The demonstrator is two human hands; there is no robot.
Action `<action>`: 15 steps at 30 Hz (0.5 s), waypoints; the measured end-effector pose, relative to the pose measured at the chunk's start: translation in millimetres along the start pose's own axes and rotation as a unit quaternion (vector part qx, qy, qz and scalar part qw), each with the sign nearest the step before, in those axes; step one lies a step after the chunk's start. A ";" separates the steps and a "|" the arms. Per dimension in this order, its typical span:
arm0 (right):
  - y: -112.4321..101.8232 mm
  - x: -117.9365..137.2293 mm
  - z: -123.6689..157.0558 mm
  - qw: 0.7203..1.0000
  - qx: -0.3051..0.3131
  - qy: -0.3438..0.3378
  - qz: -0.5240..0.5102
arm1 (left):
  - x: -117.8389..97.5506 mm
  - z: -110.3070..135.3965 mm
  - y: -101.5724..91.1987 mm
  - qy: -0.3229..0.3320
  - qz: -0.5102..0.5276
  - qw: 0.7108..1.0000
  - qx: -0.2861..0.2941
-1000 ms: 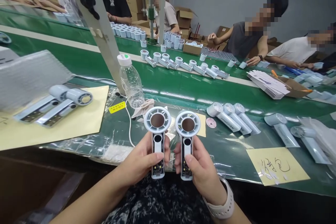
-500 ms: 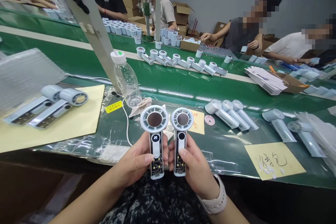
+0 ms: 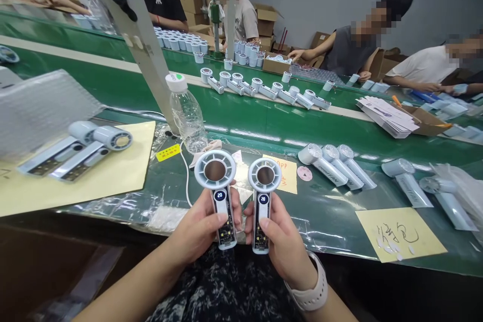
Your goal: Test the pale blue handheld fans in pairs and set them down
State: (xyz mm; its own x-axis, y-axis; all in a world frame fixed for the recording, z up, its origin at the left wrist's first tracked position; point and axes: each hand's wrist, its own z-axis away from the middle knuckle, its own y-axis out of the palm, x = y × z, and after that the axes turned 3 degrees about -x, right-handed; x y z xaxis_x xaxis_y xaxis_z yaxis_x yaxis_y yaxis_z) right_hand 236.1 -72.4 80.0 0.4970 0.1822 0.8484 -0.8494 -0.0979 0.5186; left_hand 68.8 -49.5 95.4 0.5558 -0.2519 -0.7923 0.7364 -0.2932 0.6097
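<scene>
Left hand (image 3: pixel 204 225) is wrapped round the left fan (image 3: pixel 221 206), right hand (image 3: pixel 286 236) round the right fan (image 3: pixel 263 211). Thumbs on fronts, heads up, both displays read 20. Held fans are right of the bottle (image 3: pixel 188 116), nearer the wearer. Two fans (image 3: pixel 103 137) on yellow sheet (image 3: pixel 134 163) left of it; three wrapped fans (image 3: pixel 332 171) well right.

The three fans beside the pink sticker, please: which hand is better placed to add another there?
Probably the right hand: it holds a fan and is nearer the three fans than the left hand.
</scene>
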 end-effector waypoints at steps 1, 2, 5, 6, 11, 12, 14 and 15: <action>0.2 -0.6 -0.1 1.000 -0.005 0.003 0.002 | 1.8 -1.7 -1.5 0.002 -0.001 1.000 -0.026; 0.4 -1.4 -0.2 1.000 -0.010 0.005 0.006 | 4.0 -4.0 -3.4 0.009 -0.001 0.999 -0.052; 1.5 -4.4 -0.1 1.000 -0.021 0.010 0.016 | 10.7 -11.9 -9.6 0.036 0.007 0.992 -0.124; 1.7 -5.3 0.0 1.000 -0.019 0.011 0.017 | 12.1 -13.5 -11.4 0.035 0.009 0.990 -0.134; 1.0 -7.0 -1.3 1.000 0.008 0.009 0.021 | 11.7 5.5 -13.6 0.002 -0.032 0.995 -0.099; 0.4 -6.8 -2.1 1.000 0.009 0.016 0.019 | 11.9 16.7 -13.3 -0.010 -0.038 0.994 -0.104; -0.6 -6.1 -4.4 0.999 0.010 0.032 0.009 | 13.8 45.6 -14.4 -0.040 -0.042 0.987 -0.150; -0.9 -5.7 -5.8 0.999 0.010 0.039 0.001 | 15.1 61.6 -16.5 -0.049 -0.046 0.980 -0.189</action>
State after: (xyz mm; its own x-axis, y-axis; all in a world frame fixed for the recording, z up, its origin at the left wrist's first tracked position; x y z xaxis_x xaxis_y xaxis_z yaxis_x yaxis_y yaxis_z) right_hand 233.0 -67.7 74.0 0.4791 0.2581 0.8390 -0.8464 -0.1173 0.5194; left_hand 41.3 -105.3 74.8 0.4544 -0.3337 -0.8259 0.8822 0.0399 0.4692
